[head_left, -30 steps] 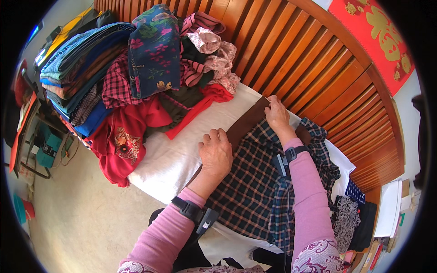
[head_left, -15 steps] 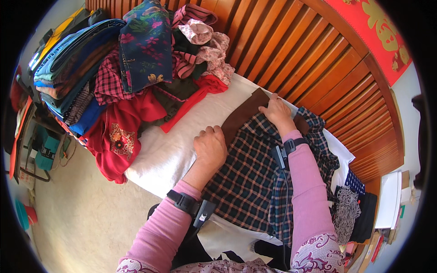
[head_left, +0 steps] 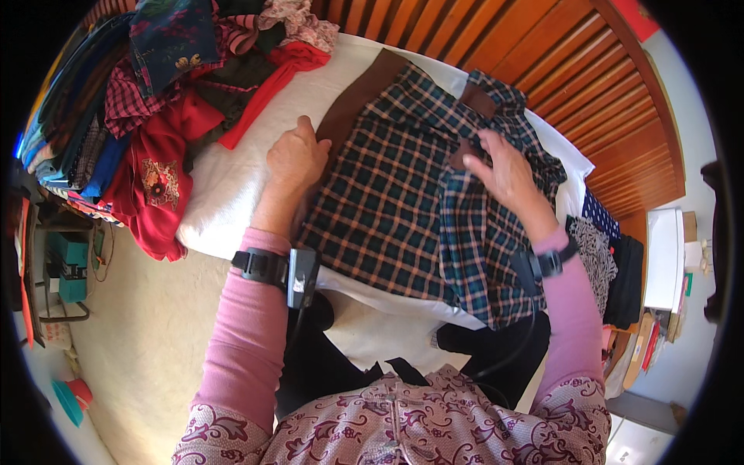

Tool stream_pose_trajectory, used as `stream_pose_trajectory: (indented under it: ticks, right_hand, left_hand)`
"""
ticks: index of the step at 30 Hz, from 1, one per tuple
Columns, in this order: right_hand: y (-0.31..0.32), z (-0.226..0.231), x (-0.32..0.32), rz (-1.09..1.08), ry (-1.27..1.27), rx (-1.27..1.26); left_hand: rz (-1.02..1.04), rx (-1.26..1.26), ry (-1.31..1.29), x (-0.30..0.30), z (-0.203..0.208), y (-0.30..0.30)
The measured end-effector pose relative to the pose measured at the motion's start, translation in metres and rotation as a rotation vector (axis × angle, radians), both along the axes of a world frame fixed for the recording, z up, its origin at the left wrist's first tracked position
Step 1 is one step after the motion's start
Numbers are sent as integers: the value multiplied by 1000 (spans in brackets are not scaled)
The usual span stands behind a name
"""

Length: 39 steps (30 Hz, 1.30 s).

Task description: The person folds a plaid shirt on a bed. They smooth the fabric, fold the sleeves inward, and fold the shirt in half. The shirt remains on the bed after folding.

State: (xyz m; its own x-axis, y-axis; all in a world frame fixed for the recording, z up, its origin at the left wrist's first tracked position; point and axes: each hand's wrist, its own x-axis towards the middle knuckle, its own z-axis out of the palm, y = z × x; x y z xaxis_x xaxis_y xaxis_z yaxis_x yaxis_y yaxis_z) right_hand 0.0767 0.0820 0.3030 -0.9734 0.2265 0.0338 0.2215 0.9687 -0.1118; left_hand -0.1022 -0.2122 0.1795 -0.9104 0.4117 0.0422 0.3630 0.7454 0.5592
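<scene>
Soft, bright light on the floor [head_left: 147,318], edge distortion, black corners

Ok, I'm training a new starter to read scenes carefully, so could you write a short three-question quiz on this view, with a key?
1. Multiple choice: What colour is the plain band at the left edge of the plaid garment? A) yellow B) brown C) white
2. True or false: In this view, the right hand overlaps the plaid garment.
3. Short answer: Which hand is nearer the red garment with the flowery patch?

Key: 1. B; 2. True; 3. The left hand.
</scene>
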Motion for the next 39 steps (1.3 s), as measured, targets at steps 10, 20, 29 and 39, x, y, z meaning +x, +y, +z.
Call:
stream_pose_trajectory:
  ticks: [10,20,29,39]
  right_hand:
    - [-61,-29,154,-290,-269,-256]
    - [3,-4,204,-380,437,-638]
    - [-12,1,225,-408,292,-922]
    - [-52,7,228,-58,-134,-737]
  left_hand:
    - [-62,71,-31,16,10,-42]
    - [-67,46,217,42,-3,-54]
    - [48,81,444,44,7,-39]
    - [201,24,102,33,9,-48]
